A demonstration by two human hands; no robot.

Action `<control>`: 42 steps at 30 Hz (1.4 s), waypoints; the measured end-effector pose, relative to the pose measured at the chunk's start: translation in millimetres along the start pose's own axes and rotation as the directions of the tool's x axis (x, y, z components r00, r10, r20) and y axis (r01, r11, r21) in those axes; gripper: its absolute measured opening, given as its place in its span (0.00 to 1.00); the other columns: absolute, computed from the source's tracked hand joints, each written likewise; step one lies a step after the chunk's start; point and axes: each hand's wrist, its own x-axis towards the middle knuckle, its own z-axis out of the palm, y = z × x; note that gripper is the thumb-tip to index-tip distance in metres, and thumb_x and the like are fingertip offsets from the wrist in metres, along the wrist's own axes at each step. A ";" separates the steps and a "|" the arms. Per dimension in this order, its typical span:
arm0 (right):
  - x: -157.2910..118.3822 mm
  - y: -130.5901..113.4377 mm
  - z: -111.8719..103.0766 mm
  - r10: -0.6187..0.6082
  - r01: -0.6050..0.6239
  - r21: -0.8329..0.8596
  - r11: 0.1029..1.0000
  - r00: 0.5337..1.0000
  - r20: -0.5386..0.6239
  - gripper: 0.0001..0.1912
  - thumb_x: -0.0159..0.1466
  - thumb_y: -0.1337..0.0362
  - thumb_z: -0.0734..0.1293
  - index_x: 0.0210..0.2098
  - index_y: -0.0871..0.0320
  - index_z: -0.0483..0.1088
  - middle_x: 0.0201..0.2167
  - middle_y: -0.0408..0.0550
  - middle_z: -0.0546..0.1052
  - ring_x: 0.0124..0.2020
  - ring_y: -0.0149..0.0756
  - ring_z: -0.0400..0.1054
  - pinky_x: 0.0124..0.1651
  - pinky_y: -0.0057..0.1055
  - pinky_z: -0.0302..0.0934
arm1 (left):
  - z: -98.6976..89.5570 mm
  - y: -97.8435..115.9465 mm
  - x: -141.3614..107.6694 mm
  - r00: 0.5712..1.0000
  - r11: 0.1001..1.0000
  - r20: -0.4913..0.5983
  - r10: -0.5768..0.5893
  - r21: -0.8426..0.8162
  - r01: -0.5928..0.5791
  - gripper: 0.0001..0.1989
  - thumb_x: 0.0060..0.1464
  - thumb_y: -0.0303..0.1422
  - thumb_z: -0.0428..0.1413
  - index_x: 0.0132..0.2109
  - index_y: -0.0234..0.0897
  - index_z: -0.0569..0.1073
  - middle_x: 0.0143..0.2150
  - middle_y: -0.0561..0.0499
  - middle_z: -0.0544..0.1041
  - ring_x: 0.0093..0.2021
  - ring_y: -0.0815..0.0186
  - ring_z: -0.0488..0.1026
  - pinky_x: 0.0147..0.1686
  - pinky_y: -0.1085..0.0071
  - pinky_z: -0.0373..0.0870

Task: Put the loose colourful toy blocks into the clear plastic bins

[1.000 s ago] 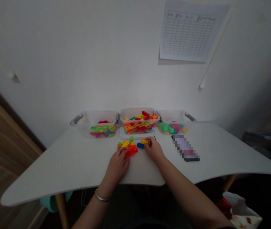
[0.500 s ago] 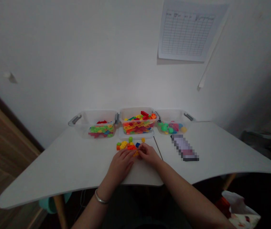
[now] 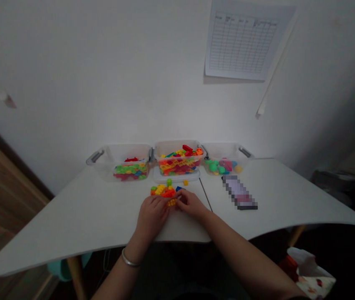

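Indoors, 3 clear plastic boxes (image 3: 177,146) stand on a smooth white table (image 3: 80,221) by a pale wall (image 3: 102,83); the left hand (image 3: 152,216) and right hand (image 3: 191,204) touch small plastic bricks (image 3: 171,202), but I cannot tell if they grasp them.

A thin, polished silver bangle (image 3: 130,259) circles my left wrist, directly below my bare left hand (image 3: 151,216). To the bangle's right lie a dark garment (image 3: 177,275), my bare right hand (image 3: 192,204) and my bare right forearm (image 3: 242,256).
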 end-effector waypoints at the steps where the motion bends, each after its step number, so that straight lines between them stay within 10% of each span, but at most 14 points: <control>1: -1.1 -1.4 0.3 -0.021 0.021 -0.029 0.999 1.000 0.001 0.08 0.59 0.66 0.67 0.39 0.55 0.67 0.24 0.38 0.72 0.25 0.30 0.68 0.30 0.26 0.62 | 0.2 -0.6 -0.7 0.999 1.000 -0.022 -0.025 0.011 0.025 0.14 0.55 0.28 0.53 0.47 0.41 0.75 0.42 0.47 0.79 0.44 0.58 0.74 0.48 0.56 0.72; 9: -8.3 -13.0 9.0 -0.187 0.173 -0.328 0.929 0.982 -0.011 0.14 0.58 0.69 0.68 0.44 0.53 0.72 0.40 0.46 0.78 0.33 0.33 0.71 0.38 0.30 0.67 | 0.3 -0.5 -4.6 0.993 0.995 -0.079 -0.086 -0.060 0.082 0.13 0.56 0.32 0.54 0.47 0.41 0.76 0.43 0.46 0.79 0.46 0.59 0.74 0.48 0.59 0.74; 18: 2.7 -0.4 3.4 -0.141 0.141 -0.012 0.990 0.967 -0.213 0.08 0.58 0.62 0.70 0.37 0.54 0.73 0.38 0.46 0.79 0.34 0.35 0.74 0.35 0.32 0.71 | -3.4 3.5 -5.0 0.988 0.996 -0.131 -0.083 0.017 0.086 0.15 0.58 0.32 0.53 0.52 0.38 0.73 0.50 0.43 0.76 0.57 0.52 0.66 0.59 0.50 0.66; 25: 38.7 -22.6 -45.2 -0.186 0.137 -0.127 0.982 0.779 -0.599 0.07 0.57 0.59 0.68 0.33 0.55 0.70 0.39 0.49 0.79 0.37 0.36 0.73 0.39 0.33 0.69 | 7.5 0.5 -7.9 0.977 0.979 -0.101 -0.189 0.061 0.196 0.22 0.54 0.30 0.54 0.56 0.36 0.71 0.57 0.38 0.70 0.61 0.48 0.62 0.62 0.47 0.61; 34: 99.1 -44.1 -113.2 -0.340 0.032 -0.428 0.903 0.664 -0.666 0.05 0.57 0.69 0.66 0.29 0.58 0.74 0.39 0.50 0.81 0.43 0.41 0.72 0.53 0.41 0.63 | 9.5 -0.6 -9.2 0.980 0.968 -0.045 -0.192 0.154 0.196 0.22 0.55 0.31 0.54 0.56 0.34 0.70 0.58 0.36 0.70 0.60 0.48 0.64 0.60 0.48 0.63; 42: 108.5 -24.6 -106.3 -0.323 -0.081 -0.625 0.776 0.801 -0.504 0.17 0.62 0.68 0.61 0.48 0.62 0.75 0.52 0.56 0.77 0.54 0.44 0.69 0.61 0.42 0.58 | 5.9 2.4 -8.9 0.984 0.957 -0.017 -0.176 0.231 0.175 0.20 0.56 0.32 0.52 0.55 0.31 0.71 0.58 0.36 0.70 0.59 0.50 0.64 0.60 0.52 0.63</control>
